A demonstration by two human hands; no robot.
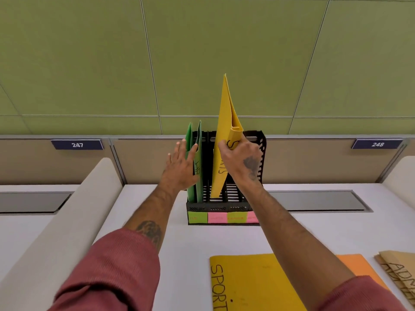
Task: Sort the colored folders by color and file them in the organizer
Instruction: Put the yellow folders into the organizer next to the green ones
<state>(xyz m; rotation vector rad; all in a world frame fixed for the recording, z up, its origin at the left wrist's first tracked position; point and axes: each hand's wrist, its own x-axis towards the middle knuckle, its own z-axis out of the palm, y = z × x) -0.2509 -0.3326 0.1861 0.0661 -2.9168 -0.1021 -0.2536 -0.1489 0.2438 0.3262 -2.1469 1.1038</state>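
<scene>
At frame center, my right hand (pixel 239 153) pinches the yellow folder (pixel 224 140), its lower corner entering the black organizer (pixel 262 153). My left hand (pixel 182 163), fingers spread, rests against the green folders (pixel 195 167). I'd straighten the yellow one before lowering.

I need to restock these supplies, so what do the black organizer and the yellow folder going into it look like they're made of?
Black organizer: likely moulded plastic with a matte finish, judging by its slotted walls and ribbed floor.
Yellow folder, gripped by the right hand: probably thin matte card or heavy paper, since its top corner curls over and handwritten ink shows on it.
</scene>
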